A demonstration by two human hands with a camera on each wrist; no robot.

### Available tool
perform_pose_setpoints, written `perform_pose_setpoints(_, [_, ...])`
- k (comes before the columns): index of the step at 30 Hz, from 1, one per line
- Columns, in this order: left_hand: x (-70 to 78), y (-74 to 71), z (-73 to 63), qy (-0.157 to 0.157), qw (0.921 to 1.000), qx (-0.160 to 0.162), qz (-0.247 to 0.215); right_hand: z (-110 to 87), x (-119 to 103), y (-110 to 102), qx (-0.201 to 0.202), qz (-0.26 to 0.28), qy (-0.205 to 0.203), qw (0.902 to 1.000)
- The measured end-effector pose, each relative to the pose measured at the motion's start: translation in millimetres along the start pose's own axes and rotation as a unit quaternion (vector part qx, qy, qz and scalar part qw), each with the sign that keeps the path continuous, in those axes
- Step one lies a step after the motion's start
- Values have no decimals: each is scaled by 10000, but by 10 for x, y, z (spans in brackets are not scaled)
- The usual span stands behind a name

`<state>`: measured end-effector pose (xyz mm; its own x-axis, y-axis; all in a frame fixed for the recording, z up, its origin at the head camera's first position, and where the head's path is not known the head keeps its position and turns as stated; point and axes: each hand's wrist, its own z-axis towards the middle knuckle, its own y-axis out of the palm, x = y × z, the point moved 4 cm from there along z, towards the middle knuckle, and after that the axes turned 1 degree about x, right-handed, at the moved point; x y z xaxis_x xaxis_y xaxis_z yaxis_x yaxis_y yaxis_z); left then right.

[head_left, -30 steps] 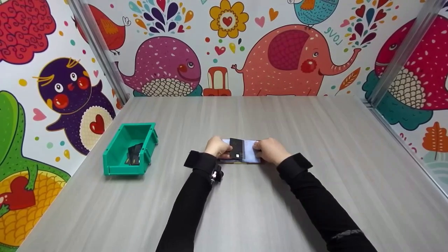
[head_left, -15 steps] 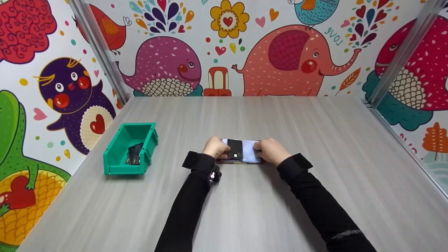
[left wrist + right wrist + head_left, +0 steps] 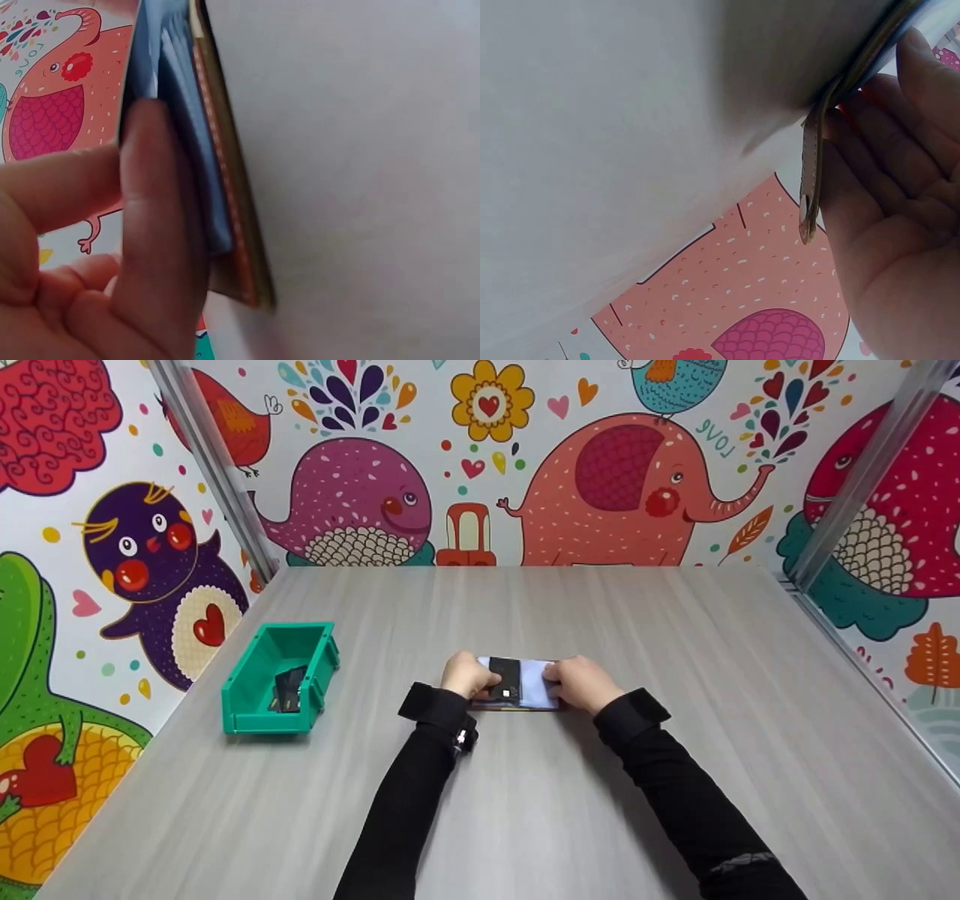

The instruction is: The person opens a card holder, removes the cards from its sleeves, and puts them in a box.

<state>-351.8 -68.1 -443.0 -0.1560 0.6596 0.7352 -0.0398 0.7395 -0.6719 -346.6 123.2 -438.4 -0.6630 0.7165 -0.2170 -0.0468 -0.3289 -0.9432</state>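
Note:
A card holder point(image 3: 536, 687) with pale clear sleeves lies open on the table in the head view. Its stitched brown cover point(image 3: 236, 202) and stacked plastic sleeves point(image 3: 215, 202) show edge-on in the left wrist view. My left hand point(image 3: 462, 676) pinches a black card point(image 3: 505, 678) over the holder's left half, a small pale square at the card's lower edge. My right hand point(image 3: 583, 685) holds the holder's right edge, thumb on top and fingers at its side. A strap with a snap point(image 3: 811, 176) hangs from the holder beside the fingers in the right wrist view.
To the left on the table point(image 3: 420, 615) stands a green plastic bin point(image 3: 266, 725) with several dark cards point(image 3: 288, 690) inside. Printed cartoon walls point(image 3: 495, 472) enclose the table at the back and sides, with metal posts point(image 3: 214, 472) at the corners.
The black card, slightly tilted a second ago, now lies straighter across the holder. My left hand shifted slightly left, then back right with it. My right hand has stayed in place.

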Motion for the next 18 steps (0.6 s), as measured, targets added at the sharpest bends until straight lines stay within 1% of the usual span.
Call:
perform_pose_setpoints(6, [-77,-23,34,-233,9981,-198,-536,-13,-1,-2,79,-95,-41,9999])
perform_pose_setpoints(8, [-106,-49,35,-332,9958,-264,-807,-14,-3,-2,84,-150,-48,9998])
perform_pose_setpoints(10, [-134,-91,28,-370,9944,-279,-945,-14,-5,-1,58,-132,-28,9999])
perform_pose_setpoints(11, [-148,-117,22,-372,9940,-280,-991,-13,-7,0,52,-123,-31,9999])
perform_pose_setpoints(16, [-208,-284,-14,-238,9962,-150,-829,-8,-8,-5,-6,-30,24,10000])
perform_pose_setpoints(18, [-228,-355,-25,-197,9960,-117,-860,-1,-6,-4,-30,2,53,10000])
